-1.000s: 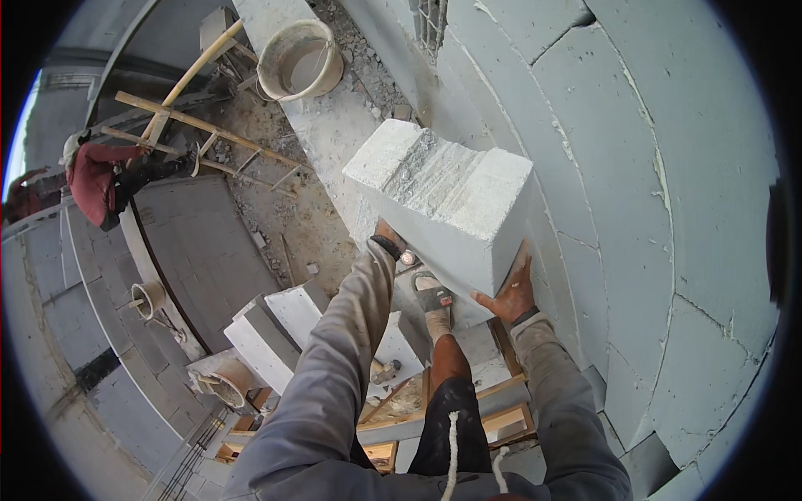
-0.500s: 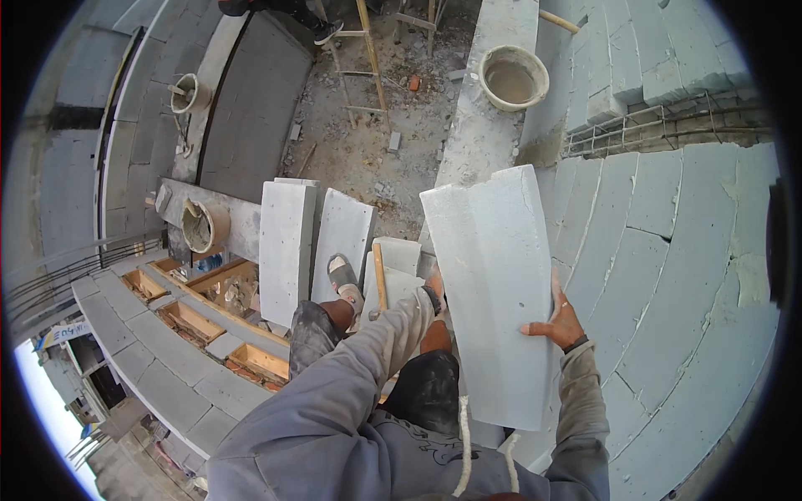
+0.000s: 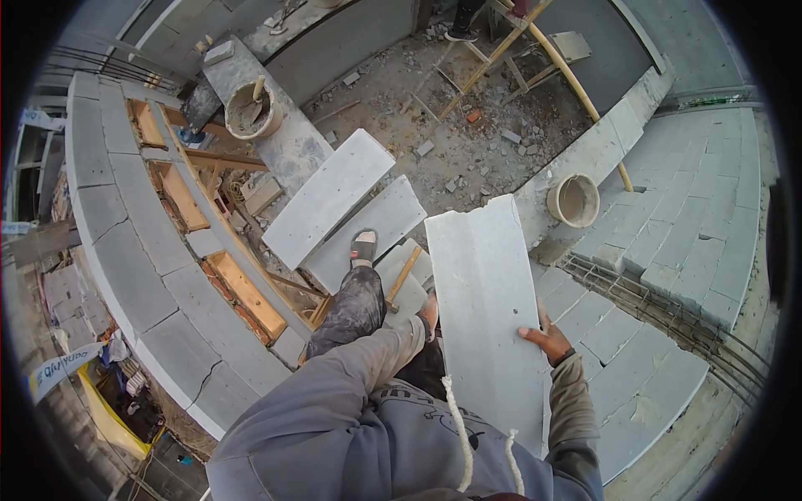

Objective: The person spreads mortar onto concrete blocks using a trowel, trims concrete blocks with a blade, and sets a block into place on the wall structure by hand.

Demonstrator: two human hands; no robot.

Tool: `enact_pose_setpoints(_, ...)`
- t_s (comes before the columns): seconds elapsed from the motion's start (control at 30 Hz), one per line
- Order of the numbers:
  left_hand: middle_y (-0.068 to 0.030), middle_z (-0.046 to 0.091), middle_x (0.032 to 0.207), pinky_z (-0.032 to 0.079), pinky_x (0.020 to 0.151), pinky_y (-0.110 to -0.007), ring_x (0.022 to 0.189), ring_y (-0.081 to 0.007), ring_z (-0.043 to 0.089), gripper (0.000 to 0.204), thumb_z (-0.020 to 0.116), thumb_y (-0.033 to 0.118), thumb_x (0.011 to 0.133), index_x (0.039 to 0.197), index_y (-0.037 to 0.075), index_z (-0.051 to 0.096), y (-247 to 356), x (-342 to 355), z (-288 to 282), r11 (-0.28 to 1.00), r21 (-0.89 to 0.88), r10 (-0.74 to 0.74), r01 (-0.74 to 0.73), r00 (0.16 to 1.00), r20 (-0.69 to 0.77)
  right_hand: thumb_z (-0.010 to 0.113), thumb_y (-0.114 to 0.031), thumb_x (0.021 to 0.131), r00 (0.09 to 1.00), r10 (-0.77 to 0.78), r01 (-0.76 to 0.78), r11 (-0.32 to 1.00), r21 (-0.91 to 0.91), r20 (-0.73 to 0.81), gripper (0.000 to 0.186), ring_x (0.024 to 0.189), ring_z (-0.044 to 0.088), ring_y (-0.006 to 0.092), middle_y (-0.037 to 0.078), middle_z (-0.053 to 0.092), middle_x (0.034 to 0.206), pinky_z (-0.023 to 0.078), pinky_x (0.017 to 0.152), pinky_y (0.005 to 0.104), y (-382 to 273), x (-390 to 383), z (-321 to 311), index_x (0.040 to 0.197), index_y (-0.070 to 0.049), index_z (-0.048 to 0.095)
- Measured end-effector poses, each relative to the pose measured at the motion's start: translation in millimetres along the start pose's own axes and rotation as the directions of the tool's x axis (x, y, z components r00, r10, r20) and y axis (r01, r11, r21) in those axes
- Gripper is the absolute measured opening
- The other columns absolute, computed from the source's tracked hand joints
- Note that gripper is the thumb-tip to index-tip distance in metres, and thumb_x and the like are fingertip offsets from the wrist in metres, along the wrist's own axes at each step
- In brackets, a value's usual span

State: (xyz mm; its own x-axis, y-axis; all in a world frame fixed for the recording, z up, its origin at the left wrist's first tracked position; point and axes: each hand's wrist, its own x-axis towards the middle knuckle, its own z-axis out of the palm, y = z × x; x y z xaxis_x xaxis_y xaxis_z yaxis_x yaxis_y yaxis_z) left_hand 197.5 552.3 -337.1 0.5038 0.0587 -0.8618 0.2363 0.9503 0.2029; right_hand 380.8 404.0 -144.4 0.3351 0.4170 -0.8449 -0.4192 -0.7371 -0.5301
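A long light-grey lightweight concrete block [image 3: 489, 309], its far edge chipped, stands tilted in front of my body. My left hand [image 3: 429, 316] grips its left edge; the block partly hides those fingers. On the opposite edge, my right hand [image 3: 547, 336] presses with its thumb over the face and its other fingers behind. Left of the block, a wooden-handled hammer [image 3: 405, 275] lies on smaller block pieces [image 3: 409, 296]. Two more long blocks lie farther left: one outer block [image 3: 330, 199] and one inner block [image 3: 376, 225], on which my sandalled foot [image 3: 363, 247] rests.
A mortar bucket [image 3: 253, 113] stands on a plank [image 3: 296, 154] at far left; another bucket [image 3: 574, 200] is at right. Block walls rise left [image 3: 134, 217] and right [image 3: 618, 351], with rebar [image 3: 635, 296] along the right. Below, another person's shoe [image 3: 461, 36] shows near a wooden ladder [image 3: 493, 63].
My view has turned right, so the surroundings appear rotated and the left wall shows more. Both hands still hold the block, which appears more upright and closer to my body.
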Motion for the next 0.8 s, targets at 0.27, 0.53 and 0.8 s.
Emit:
enact_pose_setpoints(0.27,-0.0047,0.062,0.105,0.046,0.081,-0.029,0.094,-0.0184,0.059,0.052,0.031,0.049,0.093,0.114,0.009,0.056,36,-43,0,0.935,-0.102,0.326,-0.341,0.935,-0.138,0.077,-0.031,0.062,0.899,-0.373,0.431,0.846,-0.315,0.228,0.110,0.128,0.032,0.0311,0.025,0.033,0.136,0.027,0.105,0.0356,-67,3,12,0.141,0.005,0.008)
enact_pose_setpoints(0.53,-0.0063,0.060,0.107,0.046,0.083,-0.033,0.098,-0.0190,0.057,0.041,0.037,0.040,0.093,0.115,0.010,0.054,-14,-125,35,0.716,-0.193,0.627,-0.671,0.739,-0.247,0.078,-0.033,0.054,0.696,-0.537,0.716,0.570,-0.403,0.477,0.114,0.120,0.041,0.0317,0.026,0.041,0.128,0.031,0.101,0.0357,-83,-64,10,0.138,0.010,0.013)
enact_pose_setpoints(0.8,-0.0066,0.061,0.099,0.045,0.079,-0.030,0.090,-0.0183,0.058,0.037,0.038,0.037,0.094,0.110,0.009,0.055,-72,-117,19,0.590,-0.423,0.608,-0.688,0.723,-0.329,0.076,-0.039,0.053,0.679,-0.494,0.734,0.459,-0.500,0.543,0.116,0.117,0.043,0.0344,0.028,0.040,0.126,0.034,0.099,0.0391,-57,-86,18,0.139,0.010,0.013)
